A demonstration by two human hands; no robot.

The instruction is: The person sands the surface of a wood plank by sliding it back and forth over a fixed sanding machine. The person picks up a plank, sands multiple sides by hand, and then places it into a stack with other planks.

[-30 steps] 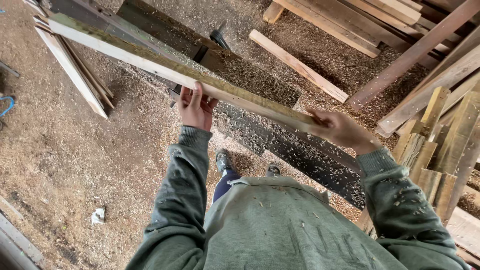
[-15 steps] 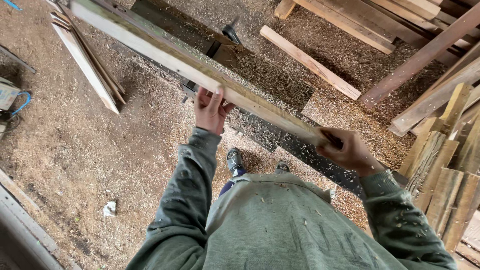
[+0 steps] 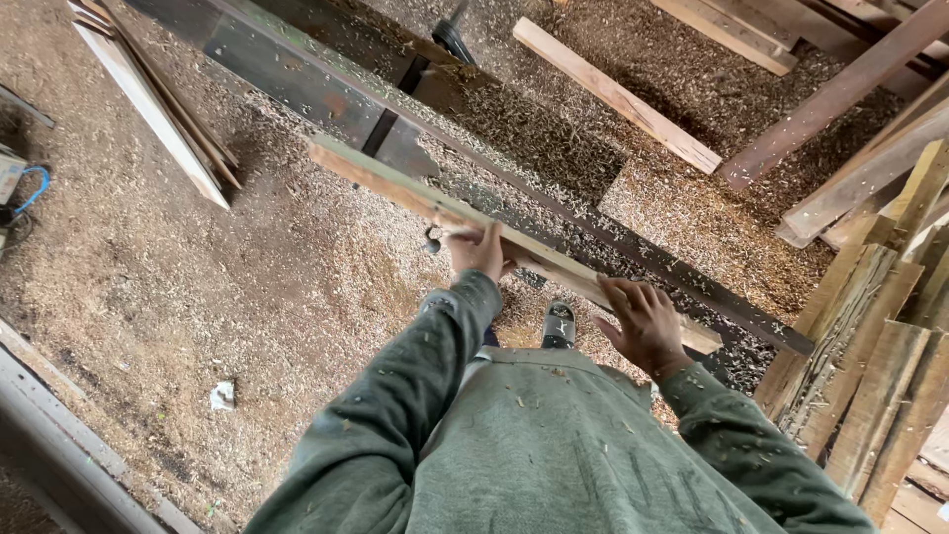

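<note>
A long pale wooden plank (image 3: 395, 188) lies slantwise in front of me, above a dark metal machine bed (image 3: 297, 84) dusted with sawdust. My left hand (image 3: 479, 252) grips the plank near its middle, fingers curled over the edge. My right hand (image 3: 643, 321) holds the plank close to its near end, with the fingers spread over its top face. Both sleeves are green and flecked with wood chips. One of my shoes (image 3: 559, 321) shows below the plank.
Sawdust covers the floor (image 3: 198, 287). Thin boards (image 3: 158, 109) lie at the upper left and a loose plank (image 3: 618, 94) at the upper middle. Rough planks (image 3: 870, 366) are stacked at the right, with a blue-corded object (image 3: 25, 188) at the left edge.
The plank has slid back along its length toward me, and its far end now shows over the machine bed. My right hand has gone from gripping the plank to lying spread on top of it.
</note>
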